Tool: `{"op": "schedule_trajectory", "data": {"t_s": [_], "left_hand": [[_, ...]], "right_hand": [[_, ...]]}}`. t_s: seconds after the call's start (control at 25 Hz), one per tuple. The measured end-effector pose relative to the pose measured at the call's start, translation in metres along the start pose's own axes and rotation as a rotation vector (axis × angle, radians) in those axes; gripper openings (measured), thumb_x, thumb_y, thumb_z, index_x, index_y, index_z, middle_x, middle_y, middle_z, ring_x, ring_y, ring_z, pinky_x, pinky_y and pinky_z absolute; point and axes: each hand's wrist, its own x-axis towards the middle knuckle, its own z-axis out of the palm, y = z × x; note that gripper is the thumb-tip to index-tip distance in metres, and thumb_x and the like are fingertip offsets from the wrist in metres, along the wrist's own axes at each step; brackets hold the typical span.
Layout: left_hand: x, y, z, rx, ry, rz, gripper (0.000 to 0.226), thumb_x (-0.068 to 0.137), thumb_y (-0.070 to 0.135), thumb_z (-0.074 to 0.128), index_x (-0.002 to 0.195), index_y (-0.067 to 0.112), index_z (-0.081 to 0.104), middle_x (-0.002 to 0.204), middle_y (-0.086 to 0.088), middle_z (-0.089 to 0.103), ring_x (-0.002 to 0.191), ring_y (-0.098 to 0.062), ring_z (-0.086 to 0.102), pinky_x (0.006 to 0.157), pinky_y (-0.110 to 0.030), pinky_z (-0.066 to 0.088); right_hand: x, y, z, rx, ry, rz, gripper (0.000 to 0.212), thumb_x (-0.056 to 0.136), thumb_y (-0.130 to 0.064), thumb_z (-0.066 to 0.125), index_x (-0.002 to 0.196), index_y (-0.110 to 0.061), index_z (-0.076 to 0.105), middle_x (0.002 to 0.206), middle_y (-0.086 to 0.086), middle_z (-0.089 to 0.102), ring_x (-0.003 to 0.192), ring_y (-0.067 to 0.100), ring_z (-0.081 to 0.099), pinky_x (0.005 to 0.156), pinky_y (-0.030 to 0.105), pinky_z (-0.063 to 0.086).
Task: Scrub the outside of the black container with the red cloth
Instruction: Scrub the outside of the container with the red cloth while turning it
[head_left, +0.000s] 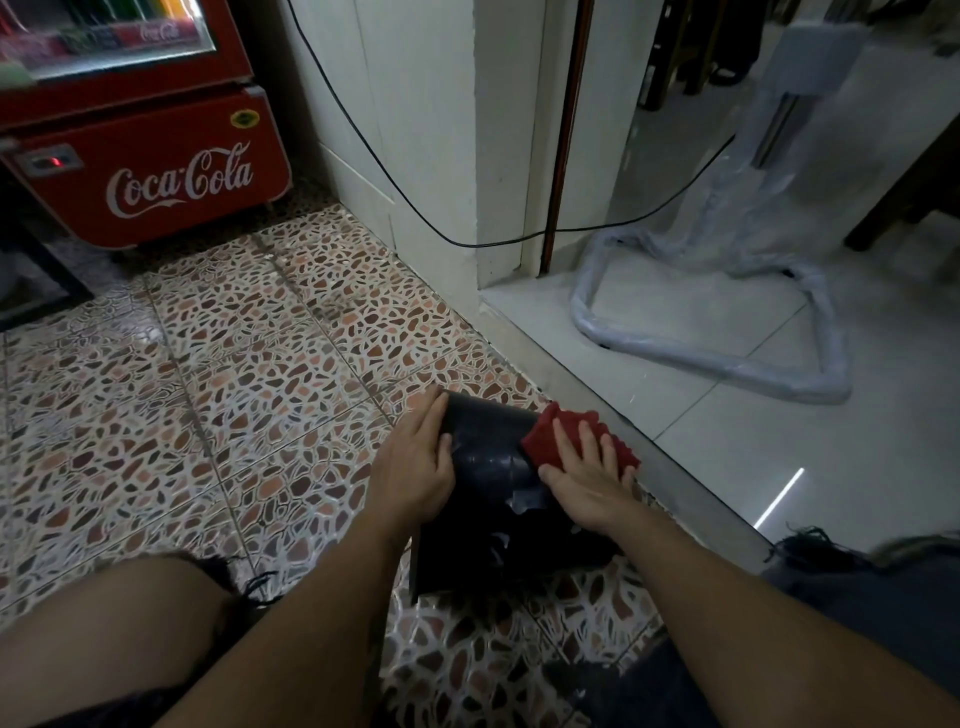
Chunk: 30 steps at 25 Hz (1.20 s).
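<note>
Lying on its side on the pebble-patterned floor (218, 395), black container (493, 483): landmark for this entry, set between the person's knees, its far end toward the white wall corner (441, 208), its wide squared end nearest the wearer. Surface: glossy, with wet-looking highlights and pale patches near its middle; judged slippery under a flat palm. Body: appears to be thin rigid plastic, judged light and hollow, so likely to roll or skid on the tile unless pinned; probably flexes a little under heavy pressure, not fragile. Best hold, as a judgement: one palm clamped over the far rounded end, the cloth worked along the upper flank. Red cloth (576, 434): soft, ridged or waffle-textured, bunched on the container's far right shoulder, just beside the grey threshold strip (691, 462); judged pliable enough to follow the curve. Left hand (415, 467): laid on the container's left side, fingers (434, 410) together and extended along the far edge, thumb on the top face; bracing, not closed around anything. Right hand (587, 478): palm down on the cloth, fingers spread wide and flat, pressing it to the container without gripping. Both forearms reach forward from the lower frame, wrists low. Beyond the container: red drinks cooler (150, 171) far left, plastic-wrapped stand (727, 312) far right, black cable (519, 241) along the wall
</note>
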Motion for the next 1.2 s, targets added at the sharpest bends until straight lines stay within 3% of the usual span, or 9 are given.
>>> {"op": "schedule_trajectory", "data": {"t_s": [0.16, 0.24, 0.32, 0.48, 0.64, 0.8, 0.92, 1.08, 1.2], "left_hand": [[-0.002, 0.002, 0.009, 0.049, 0.039, -0.027, 0.056, 0.103, 0.031, 0.036, 0.157, 0.022, 0.027, 0.167, 0.006, 0.021, 0.149, -0.017, 0.028, 0.120, -0.046, 0.029], [-0.003, 0.001, 0.012, 0.023, 0.073, -0.032, 0.057, 0.099, 0.032, 0.032, 0.155, 0.021, 0.033, 0.166, 0.006, 0.025, 0.148, -0.018, 0.032, 0.118, -0.045, 0.033], [-0.006, 0.005, 0.013, -0.039, 0.097, -0.039, 0.061, 0.095, 0.031, 0.030, 0.154, 0.021, 0.036, 0.165, 0.007, 0.028, 0.147, -0.018, 0.035, 0.117, -0.043, 0.035], [-0.016, 0.016, 0.016, -0.209, 0.158, -0.098, 0.059, 0.096, 0.025, 0.031, 0.155, 0.021, 0.036, 0.164, 0.006, 0.031, 0.148, -0.010, 0.031, 0.117, -0.024, 0.018], [-0.011, 0.025, 0.020, -0.363, 0.228, -0.214, 0.052, 0.098, 0.013, 0.039, 0.150, 0.018, 0.046, 0.159, 0.002, 0.040, 0.146, -0.010, 0.034, 0.120, -0.022, 0.020], [0.015, 0.028, 0.016, -0.415, 0.234, -0.333, 0.047, 0.097, 0.013, 0.039, 0.141, 0.021, 0.056, 0.148, -0.004, 0.054, 0.138, -0.023, 0.047, 0.116, -0.037, 0.034], [0.044, 0.031, 0.008, -0.497, 0.214, -0.473, 0.043, 0.096, 0.014, 0.038, 0.131, 0.024, 0.062, 0.137, -0.009, 0.062, 0.129, -0.030, 0.052, 0.106, -0.034, 0.038], [0.066, 0.032, 0.005, -0.666, 0.218, -0.708, 0.059, 0.089, 0.006, 0.043, 0.145, 0.020, 0.052, 0.152, -0.003, 0.050, 0.139, -0.026, 0.044, 0.113, -0.034, 0.032], [0.062, 0.030, 0.008, -0.651, 0.251, -0.689, 0.056, 0.092, 0.009, 0.041, 0.146, 0.020, 0.051, 0.152, -0.004, 0.050, 0.140, -0.027, 0.044, 0.114, -0.035, 0.031]], "right_hand": [[-0.013, -0.038, 0.003, 0.035, -0.002, -0.153, 0.072, 0.095, -0.032, 0.034, 0.160, -0.041, 0.003, 0.170, -0.003, -0.013, 0.155, 0.028, -0.016, 0.122, 0.055, -0.007], [-0.021, -0.049, 0.008, 0.020, 0.046, -0.316, 0.072, 0.093, -0.022, 0.041, 0.157, -0.047, 0.019, 0.171, -0.009, -0.001, 0.155, 0.022, -0.004, 0.123, 0.051, 0.000], [-0.020, -0.042, 0.007, 0.009, 0.111, -0.345, 0.067, 0.095, -0.022, 0.045, 0.152, -0.054, 0.027, 0.169, -0.014, 0.008, 0.152, 0.020, 0.006, 0.120, 0.051, 0.007], [0.000, -0.009, 0.006, -0.050, 0.110, -0.136, 0.059, 0.102, -0.040, 0.032, 0.153, -0.058, 0.007, 0.170, -0.010, -0.005, 0.154, 0.024, -0.006, 0.120, 0.058, -0.003], [0.017, -0.004, -0.002, -0.034, 0.067, -0.006, 0.060, 0.102, -0.040, 0.020, 0.157, -0.048, -0.001, 0.170, -0.001, -0.014, 0.154, 0.027, -0.019, 0.119, 0.060, -0.015], [0.008, -0.036, 0.008, -0.079, 0.098, -0.254, 0.065, 0.103, -0.031, 0.031, 0.158, -0.045, 0.001, 0.170, -0.002, -0.014, 0.154, 0.031, -0.017, 0.121, 0.055, -0.014], [-0.004, -0.041, 0.024, -0.094, 0.143, -0.438, 0.069, 0.102, -0.029, 0.035, 0.158, -0.046, -0.001, 0.169, -0.005, -0.019, 0.153, 0.026, -0.021, 0.121, 0.052, -0.015], [0.011, 0.001, 0.015, -0.098, 0.207, -0.217, 0.061, 0.105, -0.041, 0.028, 0.157, -0.048, -0.005, 0.169, -0.006, -0.019, 0.154, 0.024, -0.019, 0.122, 0.056, -0.009], [0.026, 0.016, -0.001, -0.061, 0.166, -0.026, 0.059, 0.106, -0.040, 0.025, 0.158, -0.046, -0.001, 0.170, -0.004, -0.015, 0.155, 0.026, -0.015, 0.122, 0.058, -0.007]]}}
